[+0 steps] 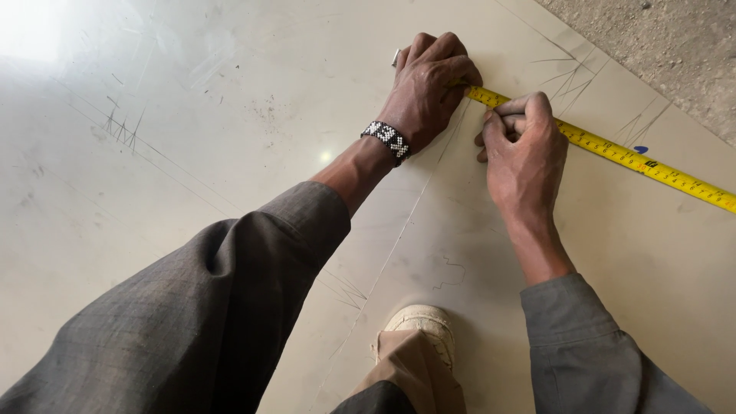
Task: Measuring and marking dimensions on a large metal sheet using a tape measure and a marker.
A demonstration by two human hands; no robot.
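yellow tape measure (613,149) runs rightward from your fists on the pale sheet (230,115), left hand (429,84) clenched over its end, right hand (521,149) curled shut beside it, contents unseen.

Left hand (429,88): bare, no rings visible. Beaded wristband (387,141) just behind it on the wrist, black with a white pattern, flat woven look. Behind the wristband, a loose grey-brown sleeve (230,307) of fine crosshatched cloth, cuff wide and folded. Right hand (524,149): bare, nothing on the wrist. Its sleeve (583,345) is plainer grey, cuff seam visible. Below the wristband, tan trouser leg (418,368) over a cream shoe (425,320).
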